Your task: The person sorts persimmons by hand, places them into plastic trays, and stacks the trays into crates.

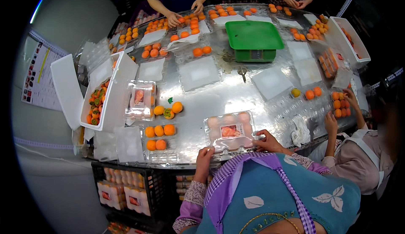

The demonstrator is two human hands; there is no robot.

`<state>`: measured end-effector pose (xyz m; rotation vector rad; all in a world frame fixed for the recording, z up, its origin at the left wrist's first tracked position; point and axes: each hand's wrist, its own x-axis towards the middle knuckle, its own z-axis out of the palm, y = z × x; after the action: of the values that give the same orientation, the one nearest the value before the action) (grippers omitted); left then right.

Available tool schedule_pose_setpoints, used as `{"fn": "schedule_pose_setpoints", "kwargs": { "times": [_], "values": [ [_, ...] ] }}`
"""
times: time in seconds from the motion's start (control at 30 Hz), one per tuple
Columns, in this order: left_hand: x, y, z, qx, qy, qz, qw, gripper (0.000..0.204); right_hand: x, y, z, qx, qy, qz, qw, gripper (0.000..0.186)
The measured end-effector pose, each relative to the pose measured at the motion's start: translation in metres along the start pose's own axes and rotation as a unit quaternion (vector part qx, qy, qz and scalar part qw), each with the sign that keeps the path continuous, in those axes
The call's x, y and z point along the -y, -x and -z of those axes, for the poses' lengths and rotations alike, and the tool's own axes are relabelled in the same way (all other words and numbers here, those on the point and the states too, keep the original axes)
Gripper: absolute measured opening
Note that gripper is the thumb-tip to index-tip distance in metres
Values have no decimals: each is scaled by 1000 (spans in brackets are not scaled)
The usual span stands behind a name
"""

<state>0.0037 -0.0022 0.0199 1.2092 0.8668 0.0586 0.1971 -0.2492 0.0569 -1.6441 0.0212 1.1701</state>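
A closed clear plastic fruit box [229,131] with a picture label lies flat near the table's front edge, pale orange persimmons showing through its lid. My left hand [204,161] grips its near left corner with the fingers bent. At the box's right side, my right hand [270,143] holds the edge between thumb and fingers. To the left, a partly filled clear tray [168,156] carries several persimmons [159,131]. Behind it, three loose persimmons [168,113] rest beside another labelled box [141,100].
A green scale [255,36] stands mid-table. White foam boxes of persimmons stand left [122,91] and right [352,48]. A co-worker's hands [330,122] work at the right; two more people work across the table. Below, a black crate [154,192] holds packed boxes.
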Motion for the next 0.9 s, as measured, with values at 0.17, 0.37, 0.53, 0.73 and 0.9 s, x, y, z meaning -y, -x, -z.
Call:
{"fn": "schedule_pose_setpoints", "kwargs": {
  "times": [0.17, 0.37, 0.53, 0.73, 0.9],
  "values": [
    [-3, 6, -10, 6, 94, 12, 996, 17, -1, 3, -1, -14, -109, 21, 994, 48],
    [-15, 14, -18, 43, 123, 83, 988, 23, -11, -13, 0, -63, -279, -29, 958, 27],
    [-24, 18, -23, 67, 150, 109, 980, 31, -13, -19, -2, 18, -399, -101, 911, 26],
    [1, 6, -18, 105, 153, 108, 977, 36, 3, -12, -11, 56, -375, -148, 914, 31],
    [-4, 8, -22, 112, 169, 120, 972, 37, 5, -14, -14, 63, -357, -165, 917, 33]
  ]
}}
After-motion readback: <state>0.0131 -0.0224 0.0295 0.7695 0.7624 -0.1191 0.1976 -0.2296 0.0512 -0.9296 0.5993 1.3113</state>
